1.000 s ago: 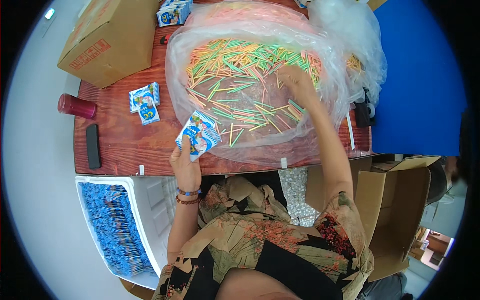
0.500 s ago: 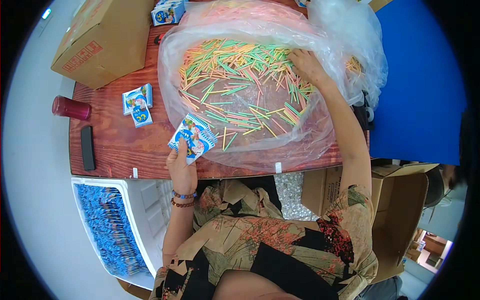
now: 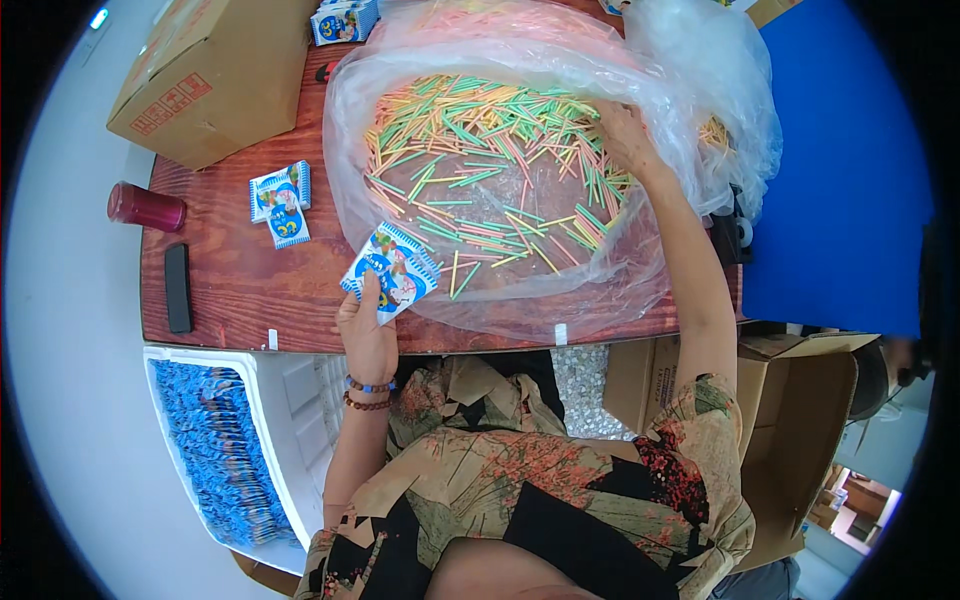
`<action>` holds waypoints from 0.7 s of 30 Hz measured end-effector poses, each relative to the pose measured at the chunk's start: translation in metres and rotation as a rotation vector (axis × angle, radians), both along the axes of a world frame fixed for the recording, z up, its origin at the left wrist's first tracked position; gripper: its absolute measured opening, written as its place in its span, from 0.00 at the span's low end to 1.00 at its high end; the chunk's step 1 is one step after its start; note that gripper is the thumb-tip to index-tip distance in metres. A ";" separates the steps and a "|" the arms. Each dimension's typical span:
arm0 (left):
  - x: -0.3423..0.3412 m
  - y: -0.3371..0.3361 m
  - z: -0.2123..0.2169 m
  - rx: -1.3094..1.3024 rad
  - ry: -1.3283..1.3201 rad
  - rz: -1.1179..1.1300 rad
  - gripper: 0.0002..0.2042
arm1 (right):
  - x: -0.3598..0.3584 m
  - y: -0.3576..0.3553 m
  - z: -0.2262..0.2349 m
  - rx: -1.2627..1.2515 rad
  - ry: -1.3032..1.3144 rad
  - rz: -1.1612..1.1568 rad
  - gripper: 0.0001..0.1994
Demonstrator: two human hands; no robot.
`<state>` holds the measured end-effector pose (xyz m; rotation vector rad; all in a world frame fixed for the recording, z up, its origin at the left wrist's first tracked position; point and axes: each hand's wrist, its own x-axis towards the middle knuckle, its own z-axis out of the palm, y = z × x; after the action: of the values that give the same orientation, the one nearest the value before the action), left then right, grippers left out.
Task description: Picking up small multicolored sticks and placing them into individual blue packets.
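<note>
My left hand (image 3: pixel 368 335) is closed on a few blue-and-white printed packets (image 3: pixel 398 272), fanned over the table's front edge with the thumb on top. A large clear plastic bag (image 3: pixel 350 130) lies open on the table, full of thin pink, yellow and green sticks (image 3: pixel 470 120). Inside it, at the right end of the heap, my right hand (image 3: pixel 625 138) reaches down among the sticks with bent fingers. Its fingertips are hidden, so what they hold cannot be made out. Left of the bag, more packets (image 3: pixel 287 205) lie overlapped on the wood.
A cardboard box (image 3: pixel 215 95) stands at the back left, near a dark red cylinder (image 3: pixel 147 207) and a black bar-shaped object (image 3: pixel 177 288). Below the table edge, a white foam box (image 3: pixel 295 440) holds many blue packets; an open carton (image 3: pixel 790 450) stands at right.
My right hand has shifted slightly right and down along the stick heap. My left hand keeps its hold on the packets. The whole view has shifted a little.
</note>
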<state>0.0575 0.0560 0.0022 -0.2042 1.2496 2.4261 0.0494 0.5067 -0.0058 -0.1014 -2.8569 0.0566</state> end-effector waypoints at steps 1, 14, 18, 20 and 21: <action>0.000 0.000 -0.001 0.000 0.000 0.002 0.10 | 0.000 -0.001 0.001 -0.067 -0.035 -0.029 0.18; 0.001 -0.001 -0.003 -0.003 -0.002 0.005 0.10 | 0.006 -0.001 -0.002 -0.329 0.168 0.005 0.17; 0.001 0.000 -0.005 0.029 0.010 0.014 0.10 | 0.014 -0.011 0.009 -0.479 0.175 -0.175 0.12; 0.002 0.001 -0.002 0.025 0.010 0.012 0.10 | 0.019 -0.019 0.013 -0.665 0.244 -0.143 0.10; 0.003 0.000 -0.001 0.011 0.008 0.022 0.10 | 0.018 -0.036 0.018 -0.667 0.243 -0.138 0.10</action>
<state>0.0606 0.0564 0.0007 -0.2056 1.2438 2.4540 0.0677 0.4710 0.0121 -0.3919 -2.4638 0.9191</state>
